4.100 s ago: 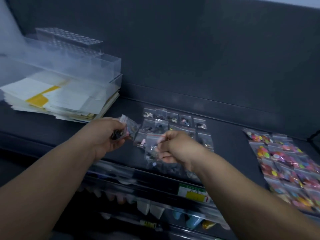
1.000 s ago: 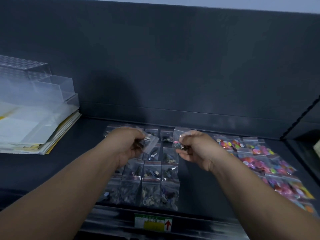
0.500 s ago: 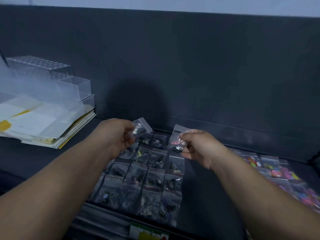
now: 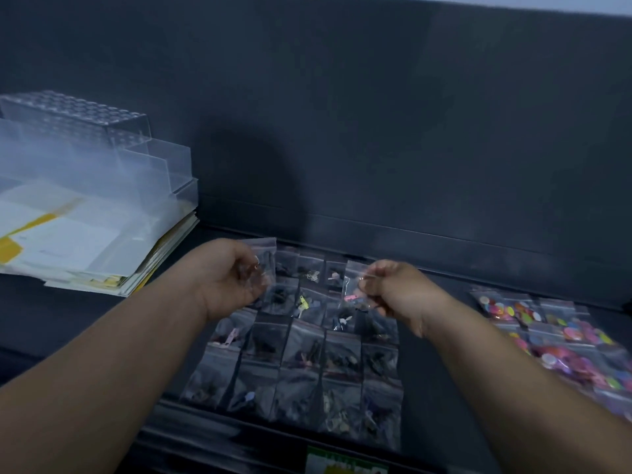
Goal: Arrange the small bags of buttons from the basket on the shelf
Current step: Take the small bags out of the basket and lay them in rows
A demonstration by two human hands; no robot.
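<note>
Several small clear bags of dark buttons (image 4: 304,364) lie in a grid on the dark shelf (image 4: 441,398). My left hand (image 4: 229,278) holds a clear bag (image 4: 265,258) above the grid's back left corner. My right hand (image 4: 396,292) pinches another small bag (image 4: 352,289) with pink bits over the grid's back right part. More bags of bright coloured buttons (image 4: 561,336) lie in rows at the right. No basket is in view.
A stack of papers and folders (image 4: 85,248) with clear plastic trays (image 4: 102,155) on top fills the shelf's left side. A dark back wall (image 4: 376,131) rises behind. A green and yellow label (image 4: 345,463) sits on the shelf's front edge.
Both hands have stayed over the back of the grid, each still holding its bag. The left bag now stands flatter against the hand. The view has shifted slightly.
</note>
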